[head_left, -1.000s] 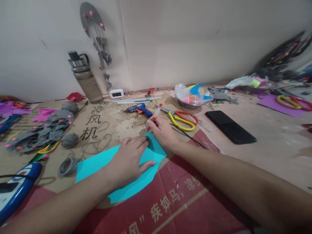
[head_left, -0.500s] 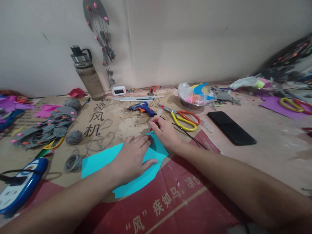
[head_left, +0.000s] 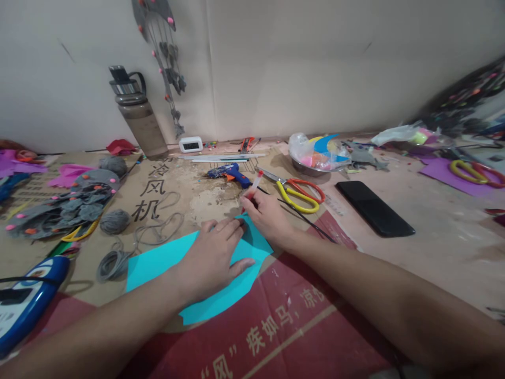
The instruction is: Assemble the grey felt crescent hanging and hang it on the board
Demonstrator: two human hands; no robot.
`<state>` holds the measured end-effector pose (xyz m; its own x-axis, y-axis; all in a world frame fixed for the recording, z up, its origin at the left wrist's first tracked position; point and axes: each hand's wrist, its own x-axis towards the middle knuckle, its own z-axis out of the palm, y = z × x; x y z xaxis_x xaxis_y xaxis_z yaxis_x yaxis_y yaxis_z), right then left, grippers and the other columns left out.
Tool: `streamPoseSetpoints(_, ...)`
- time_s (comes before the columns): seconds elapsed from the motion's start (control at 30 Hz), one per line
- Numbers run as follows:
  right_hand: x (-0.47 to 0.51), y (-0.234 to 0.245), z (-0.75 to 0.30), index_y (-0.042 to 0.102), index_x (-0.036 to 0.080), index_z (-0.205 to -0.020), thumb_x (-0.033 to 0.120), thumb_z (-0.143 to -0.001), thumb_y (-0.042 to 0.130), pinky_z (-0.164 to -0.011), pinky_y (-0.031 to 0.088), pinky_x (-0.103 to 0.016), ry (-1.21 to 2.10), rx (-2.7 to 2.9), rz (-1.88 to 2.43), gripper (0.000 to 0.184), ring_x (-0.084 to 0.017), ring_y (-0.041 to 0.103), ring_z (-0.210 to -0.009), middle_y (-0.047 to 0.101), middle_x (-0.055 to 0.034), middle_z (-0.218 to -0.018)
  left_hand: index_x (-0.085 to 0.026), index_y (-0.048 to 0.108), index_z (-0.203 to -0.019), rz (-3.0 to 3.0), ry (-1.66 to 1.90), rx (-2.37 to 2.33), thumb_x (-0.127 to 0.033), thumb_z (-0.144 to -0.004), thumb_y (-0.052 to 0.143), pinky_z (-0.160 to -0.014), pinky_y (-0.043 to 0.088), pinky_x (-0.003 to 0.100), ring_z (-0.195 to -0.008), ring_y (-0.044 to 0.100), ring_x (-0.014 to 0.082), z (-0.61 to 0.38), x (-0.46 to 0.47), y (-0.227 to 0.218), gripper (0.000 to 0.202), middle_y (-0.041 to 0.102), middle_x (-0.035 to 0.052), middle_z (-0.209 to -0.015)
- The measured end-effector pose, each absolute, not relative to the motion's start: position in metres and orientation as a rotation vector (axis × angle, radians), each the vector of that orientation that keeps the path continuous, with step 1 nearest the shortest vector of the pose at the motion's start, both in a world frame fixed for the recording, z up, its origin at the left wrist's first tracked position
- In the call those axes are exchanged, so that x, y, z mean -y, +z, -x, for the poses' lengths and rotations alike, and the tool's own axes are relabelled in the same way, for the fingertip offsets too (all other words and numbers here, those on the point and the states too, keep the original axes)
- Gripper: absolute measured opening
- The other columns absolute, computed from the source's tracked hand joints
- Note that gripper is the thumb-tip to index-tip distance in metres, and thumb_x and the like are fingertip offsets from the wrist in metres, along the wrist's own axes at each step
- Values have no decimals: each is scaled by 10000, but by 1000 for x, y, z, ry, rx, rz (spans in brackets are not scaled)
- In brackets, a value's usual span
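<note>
A sheet of turquoise paper with a curved cut edge lies on flattened cardboard. My left hand presses flat on it, fingers stretched and thumb spread. Something small and dark shows at its fingertips, too covered to make out. In my right hand is a pen with a clear barrel and red end, held upright in a pinch at the paper's far edge. The fingers hide most of its lower part. Just beyond that hand lie a blue glue gun and scissors with yellow and red handles.
To the right lies a black phone; behind it stands a metal bowl of colourful scraps. Grey yarn, felt pieces and a blue-white power strip are at left. A bottle stands against the wall.
The camera view has shifted slightly, so things at left sit a little further left. Both hands, the pen and the paper stay almost in the same place.
</note>
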<state>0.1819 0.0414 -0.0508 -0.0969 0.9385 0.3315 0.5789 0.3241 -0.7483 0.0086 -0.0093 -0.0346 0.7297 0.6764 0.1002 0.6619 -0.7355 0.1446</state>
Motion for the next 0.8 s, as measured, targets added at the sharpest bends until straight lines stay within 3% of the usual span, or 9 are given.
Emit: streamPoseSetpoints(0.8, -43, -51, -183, 556, 189, -754, 303, -890, 438, -645, 389, -262, 535, 1767, 1384, 213, -140, 550, -652, 597, -4, -689, -124, 492, -1298, -2827, 229, -1095, -545, -900, 405, -1008, 322, 472, -1224, 455, 292, -9, 9, -35, 586, 508, 140, -1358)
